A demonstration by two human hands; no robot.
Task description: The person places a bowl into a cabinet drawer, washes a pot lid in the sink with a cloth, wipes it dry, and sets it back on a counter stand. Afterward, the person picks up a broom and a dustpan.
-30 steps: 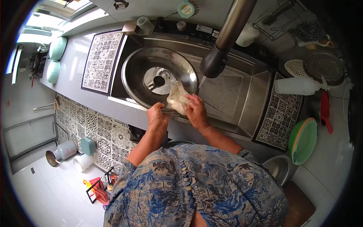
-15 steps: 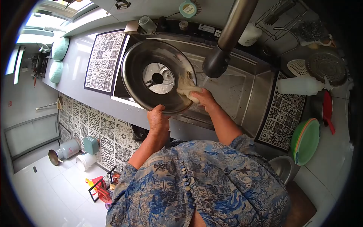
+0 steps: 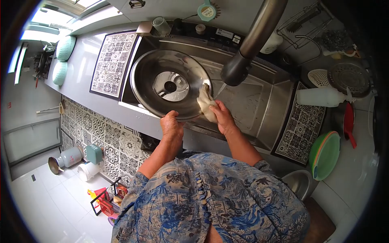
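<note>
My smooth grey countertop (image 3: pixel 83 50) runs across the view; set into it is a rectangular stainless-steel sink (image 3: pixel 247 103); a wide, round, shiny metal bowl (image 3: pixel 146 91) lies over the sink's left half, its near rim towards me and its hollow facing up; a black-and-white patterned mat (image 3: pixel 114 67) lies on the counter just left of the sink, its like at the right end; a thick brushed-metal tap (image 3: pixel 263 30) with a dark head reaches in from the far side, the head apart from the bowl and to its right; my left hand (image 3: pixel 172 126) is closed on the bowl's near rim, thumb on top, the other fingers largely hidden; my right hand (image 3: pixel 223 117), at the bowl's right side, is bunched around a limp cream-coloured cloth (image 3: pixel 205 105), thumb uppermost; the cloth lies between my right hand and the bowl, just left of that hand and well to the right of my left, its far end against the bowl's inner wall near the rim; smallest, a thin clear stream of water (image 3: pixel 221 89) falls from the tap, just beyond my right hand.
</note>
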